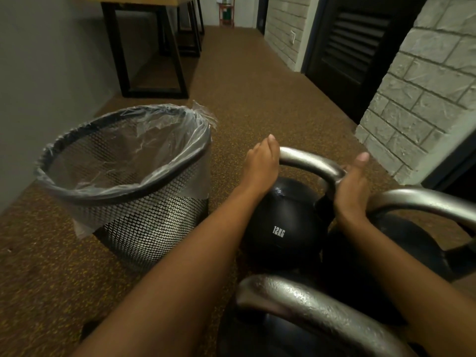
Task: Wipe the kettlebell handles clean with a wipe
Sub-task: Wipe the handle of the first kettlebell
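Three kettlebells crowd my lap's edge on the speckled floor (257, 99), and I'm on the middle one, the 12KG kettlebell (280, 228), standing upright, its silver handle (309, 163) arching between my hands. My left hand (261, 164) is wrapped over the handle's left corner, thumb poking up, a proper grasp. My right hand (349, 186) is pressed against the right corner, thumb raised, but its fingers are behind the metal, so I cannot tell whether they clasp it or just lean on it. And the wipe? Nowhere to be seen. It may be bunched under a palm; I can't say. That's the first risk: if nothing is between skin and steel, I'm only smearing the handle, not cleaning it. Second risk: the right-hand kettlebell (412, 243) sits touching this one, and the nearest handle (309, 300) looms just below my forearms, so tipping or dragging the 12KG kettlebell could knock iron on iron or trap a finger between the handles. Third: the mesh bin (154, 217) with its clear liner (128, 150) stands just beside my left forearm, and one careless elbow sweep could topple it.
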Motion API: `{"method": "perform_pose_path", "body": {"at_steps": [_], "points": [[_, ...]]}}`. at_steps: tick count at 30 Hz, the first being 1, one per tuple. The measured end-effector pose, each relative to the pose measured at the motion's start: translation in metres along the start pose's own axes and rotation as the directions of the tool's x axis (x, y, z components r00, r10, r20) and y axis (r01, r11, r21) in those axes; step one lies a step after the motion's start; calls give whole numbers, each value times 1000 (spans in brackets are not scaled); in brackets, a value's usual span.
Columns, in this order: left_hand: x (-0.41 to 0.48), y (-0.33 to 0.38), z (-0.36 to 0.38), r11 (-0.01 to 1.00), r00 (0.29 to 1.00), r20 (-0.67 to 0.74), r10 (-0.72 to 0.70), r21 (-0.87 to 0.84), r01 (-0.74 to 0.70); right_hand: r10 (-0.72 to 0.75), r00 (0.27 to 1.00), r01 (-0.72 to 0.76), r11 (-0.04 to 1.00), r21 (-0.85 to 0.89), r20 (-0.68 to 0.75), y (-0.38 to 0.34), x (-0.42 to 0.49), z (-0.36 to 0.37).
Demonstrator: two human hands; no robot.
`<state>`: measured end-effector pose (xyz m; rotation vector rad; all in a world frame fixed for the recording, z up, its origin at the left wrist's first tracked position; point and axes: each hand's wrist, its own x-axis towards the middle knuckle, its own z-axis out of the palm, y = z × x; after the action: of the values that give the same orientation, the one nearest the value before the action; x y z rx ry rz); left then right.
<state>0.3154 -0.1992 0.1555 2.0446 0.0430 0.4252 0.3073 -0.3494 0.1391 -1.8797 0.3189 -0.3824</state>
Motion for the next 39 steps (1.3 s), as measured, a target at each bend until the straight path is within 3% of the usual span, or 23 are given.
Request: {"method": "perform_pose_path", "body": {"at_steps": [2, 5, 9, 14, 17, 20, 26, 31, 34, 36, 39], "points": [[0, 0, 0, 1000, 1000, -9, -5, -2, 5, -29, 999, 27, 998, -52, -30, 3, -7, 3], [0, 0, 1, 1000, 1000, -20, -4, -14, 3, -186, 981, 174, 969, -173, -59, -2, -23, 5], [-1, 0, 1, 1000, 1000, -17, -4, -13, 4, -337, 941, 329, 911, -248, 11, 0, -32, 2], [-1, 2, 0, 1000, 1000, -30, -9, -28, 8, -317, 937, 347, 898, -269, 150, 10, -37, -10], [-1, 2, 0, 999, 999, -24, -23, -46, 22, -258, 953, 293, 918, -267, 158, 15, -40, -10], [-2, 3, -1, 999, 999, -14, -31, -40, 30, -289, 946, 321, 903, -285, 148, 16, -39, -9], [-1, 3, -2, 999, 999, -11, -34, -41, 34, -570, 801, 597, 734, -324, 184, 8, -32, -9], [-1, 2, -1, 1000, 1000, -9, -21, -22, 20, -499, 866, 495, 839, -227, 43, 12, -31, -2], [-1, 1, -1, 1000, 1000, -6, -18, -23, 18, -489, 872, 484, 849, -214, 30, 9, -31, -2], [-1, 1, 0, 1000, 1000, -10, -19, -13, 19, -538, 838, 543, 802, -251, 93, 1, -31, -4], [0, 1, 1, 1000, 1000, -13, -24, -2, 24, -630, 739, 669, 646, -368, 237, -19, -31, -1]]}}
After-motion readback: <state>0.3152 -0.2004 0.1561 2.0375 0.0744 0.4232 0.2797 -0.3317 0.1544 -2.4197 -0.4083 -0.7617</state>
